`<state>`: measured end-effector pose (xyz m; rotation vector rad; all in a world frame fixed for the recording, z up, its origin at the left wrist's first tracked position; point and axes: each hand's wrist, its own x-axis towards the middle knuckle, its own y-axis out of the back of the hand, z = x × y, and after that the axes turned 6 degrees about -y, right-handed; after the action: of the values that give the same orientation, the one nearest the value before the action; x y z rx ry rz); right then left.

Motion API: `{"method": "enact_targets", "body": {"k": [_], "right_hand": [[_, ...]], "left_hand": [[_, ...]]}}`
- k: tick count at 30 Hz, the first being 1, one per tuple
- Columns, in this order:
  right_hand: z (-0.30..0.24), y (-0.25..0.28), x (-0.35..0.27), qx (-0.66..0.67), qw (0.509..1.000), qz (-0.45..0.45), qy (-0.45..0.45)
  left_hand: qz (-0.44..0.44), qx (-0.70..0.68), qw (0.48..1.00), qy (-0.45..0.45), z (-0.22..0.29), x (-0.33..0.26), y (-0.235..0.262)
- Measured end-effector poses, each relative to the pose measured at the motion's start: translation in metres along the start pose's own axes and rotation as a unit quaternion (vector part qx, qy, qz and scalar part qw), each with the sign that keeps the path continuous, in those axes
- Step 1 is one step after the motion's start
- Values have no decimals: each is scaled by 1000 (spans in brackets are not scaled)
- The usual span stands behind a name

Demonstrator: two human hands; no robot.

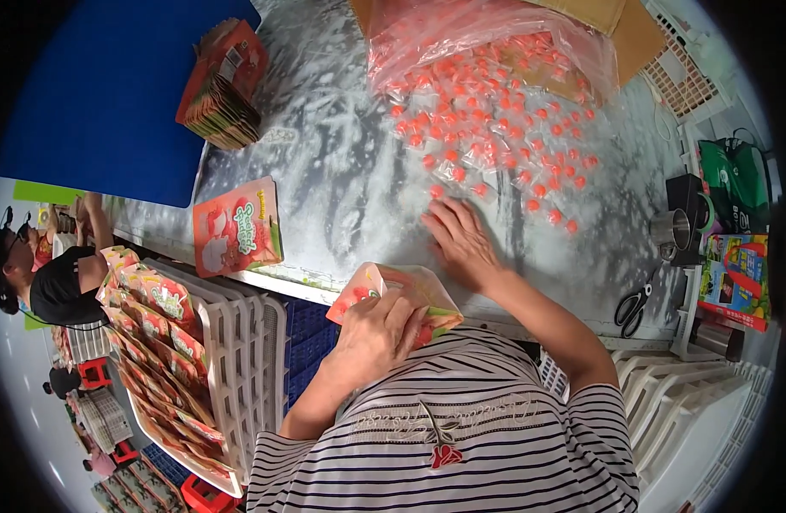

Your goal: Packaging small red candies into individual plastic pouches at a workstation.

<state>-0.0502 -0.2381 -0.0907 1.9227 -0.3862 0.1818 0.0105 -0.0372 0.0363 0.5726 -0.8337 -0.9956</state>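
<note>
My left hand is closed around a pink and red printed pouch, held tilted at the table's near edge in front of my striped shirt. Farther forward, my right hand rests on the tabletop with its fingers stretched out. Its fingertips are right beside a small red candy in a clear wrapper; whether they touch it I cannot tell. Past them, many more wrapped red candies spill from a pink plastic bag inside a cardboard box. A flat pouch of the same kind lies to the left.
A stack of pouches stands beside a blue board. White crates at left hold filled-looking pouches. Black-handled scissors, a metal cup and a green bag are at right. Other people sit far left.
</note>
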Motion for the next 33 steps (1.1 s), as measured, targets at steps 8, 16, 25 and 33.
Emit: {"method": "enact_targets", "body": {"k": [8,16,25,33], "right_hand": [[24,46,-2,84,991,71,-79],[21,51,6,161,981,-9,-105],[30,53,-6,191,977,-58,-78],[35,84,-22,157,973,-15,-168]], "left_hand": [[-21,12,1000,10,-1,-2,-2],[-19,19,999,33,0,-8,-3],[3,1,999,40,-2,-7,0],[18,-11,998,58,-9,-4,6]]}}
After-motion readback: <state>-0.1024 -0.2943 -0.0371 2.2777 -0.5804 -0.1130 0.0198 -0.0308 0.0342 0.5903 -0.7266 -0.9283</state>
